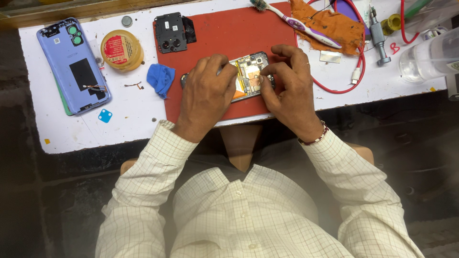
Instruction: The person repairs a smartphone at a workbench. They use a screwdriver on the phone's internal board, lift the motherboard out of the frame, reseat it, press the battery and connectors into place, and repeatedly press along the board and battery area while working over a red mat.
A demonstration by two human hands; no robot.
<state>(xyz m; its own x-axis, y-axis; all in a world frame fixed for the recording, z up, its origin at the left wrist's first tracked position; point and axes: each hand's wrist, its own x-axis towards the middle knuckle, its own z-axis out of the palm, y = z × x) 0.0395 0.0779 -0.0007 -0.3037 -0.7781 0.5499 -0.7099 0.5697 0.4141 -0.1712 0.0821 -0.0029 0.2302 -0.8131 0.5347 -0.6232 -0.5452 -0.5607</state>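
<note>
Phone: my opened phone (248,76) lies on the red mat (224,36), back cover off, circuit board and copper shields exposed.
Left hand: my left hand (206,93) lies curled over the phone's left end, steadying it.
Right hand: my right hand (289,91) pinches the phone's right edge, fingertips (266,71) on the board.
Containers: 1 round yellow tin (121,49), lid on; 1 clear plastic bottle (430,57) at right.
Surface: white desk (129,119) carrying a blue back cover (74,64), black camera frame (171,32), toothbrush (299,24), orange cloth (334,24), red cable (358,62).

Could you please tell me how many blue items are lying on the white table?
3: a lavender-blue phone back cover at the far left, a crumpled blue cloth beside the red mat, a small blue square near the table edge.
</note>
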